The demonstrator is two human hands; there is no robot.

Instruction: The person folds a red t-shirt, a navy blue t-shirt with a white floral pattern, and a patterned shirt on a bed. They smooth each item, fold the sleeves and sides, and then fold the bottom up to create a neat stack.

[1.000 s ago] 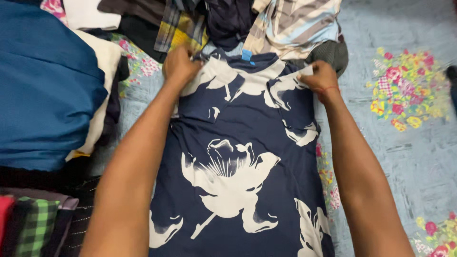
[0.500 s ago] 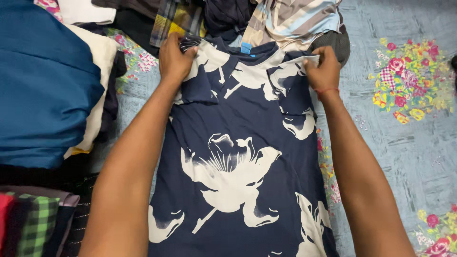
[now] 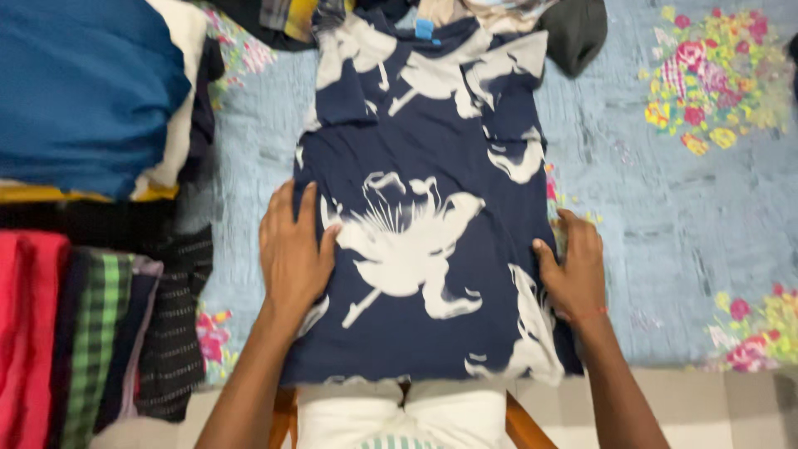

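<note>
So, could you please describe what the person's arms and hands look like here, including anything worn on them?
Both forearms are bare, with no sleeves or gloves in view. The left hand wears nothing visible. The right hand has a thin red thread tied round its wrist. No rings can be made out.

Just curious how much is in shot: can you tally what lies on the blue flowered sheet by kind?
Navy flowered shirt under both hands: 1
Folded clothes stacks, left: 2 (blue-topped stack, red and green checked stack)
Loose clothes heap, top: 1
Total: 4
</note>
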